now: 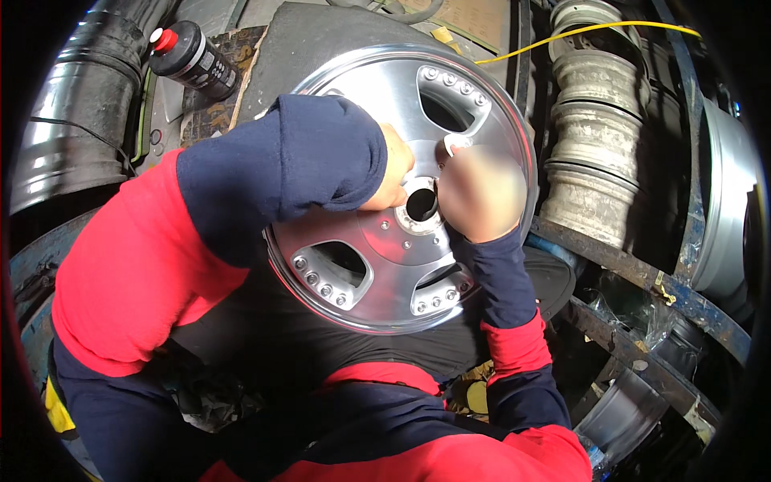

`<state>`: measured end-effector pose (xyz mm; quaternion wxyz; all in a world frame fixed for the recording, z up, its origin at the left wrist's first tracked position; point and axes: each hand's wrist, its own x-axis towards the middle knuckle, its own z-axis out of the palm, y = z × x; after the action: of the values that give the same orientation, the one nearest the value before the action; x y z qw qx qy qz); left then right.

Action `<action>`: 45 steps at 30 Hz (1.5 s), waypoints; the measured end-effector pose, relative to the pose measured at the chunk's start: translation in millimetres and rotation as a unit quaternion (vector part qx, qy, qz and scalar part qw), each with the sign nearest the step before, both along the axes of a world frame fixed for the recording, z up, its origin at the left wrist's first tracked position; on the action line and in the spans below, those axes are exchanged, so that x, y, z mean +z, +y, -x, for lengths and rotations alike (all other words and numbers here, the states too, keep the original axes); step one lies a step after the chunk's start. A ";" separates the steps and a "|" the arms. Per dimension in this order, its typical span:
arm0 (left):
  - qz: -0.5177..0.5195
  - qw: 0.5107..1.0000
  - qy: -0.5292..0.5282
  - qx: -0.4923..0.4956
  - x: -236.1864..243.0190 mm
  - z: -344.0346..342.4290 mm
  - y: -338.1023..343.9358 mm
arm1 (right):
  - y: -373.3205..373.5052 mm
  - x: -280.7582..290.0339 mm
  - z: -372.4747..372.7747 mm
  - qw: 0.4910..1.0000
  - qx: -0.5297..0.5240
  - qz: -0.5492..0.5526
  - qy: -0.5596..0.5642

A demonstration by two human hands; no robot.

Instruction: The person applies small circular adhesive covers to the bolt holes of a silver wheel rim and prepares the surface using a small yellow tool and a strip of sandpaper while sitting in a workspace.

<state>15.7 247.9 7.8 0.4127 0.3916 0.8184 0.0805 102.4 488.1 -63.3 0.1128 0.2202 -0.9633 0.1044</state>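
Note:
A polished silver wheel rim (450, 310) lies face up in front of me, with cut-out windows, several bolts and a round center hole. My left hand (393, 170) rests on its face just left of the hole. The fingers are curled, and my sleeve and wrist hide whatever they hold. On the other side of the hole is my right hand (480, 195), closed but blurred. A small white piece (456, 142) shows at its upper edge; I cannot tell whether it is a cloth or a pad, or whether the fingers grip it.
A dark bottle with a red cap (195, 60) stands on a board at upper left. Large shiny metal cylinders (76, 120) are at far left. Several dusty rims (594, 145) are stacked at right behind a blue metal frame (642, 277). A yellow hose (586, 30) crosses the upper right.

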 end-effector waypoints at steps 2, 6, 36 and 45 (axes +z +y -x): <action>-0.007 1.000 0.000 -0.001 -0.9 -0.7 -1.1 | 7.8 -2.8 -7.0 1.000 -0.021 0.020 -0.009; -0.005 1.000 0.006 -0.008 -0.9 -0.5 0.9 | 10.3 -8.4 -14.5 0.998 -0.052 0.040 -0.016; -0.075 0.997 -0.018 -0.007 -26.0 -18.9 2.3 | -12.1 -18.0 -33.8 0.979 -0.184 0.072 -0.051; -0.100 0.994 -0.013 -0.044 -41.3 -34.1 2.3 | -22.2 -28.3 -57.0 0.960 -0.251 0.114 -0.059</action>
<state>49.8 250.2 -33.5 0.3849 0.4658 0.7828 0.1485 159.4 465.9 -91.6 0.1027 -0.0491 -0.9743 0.1946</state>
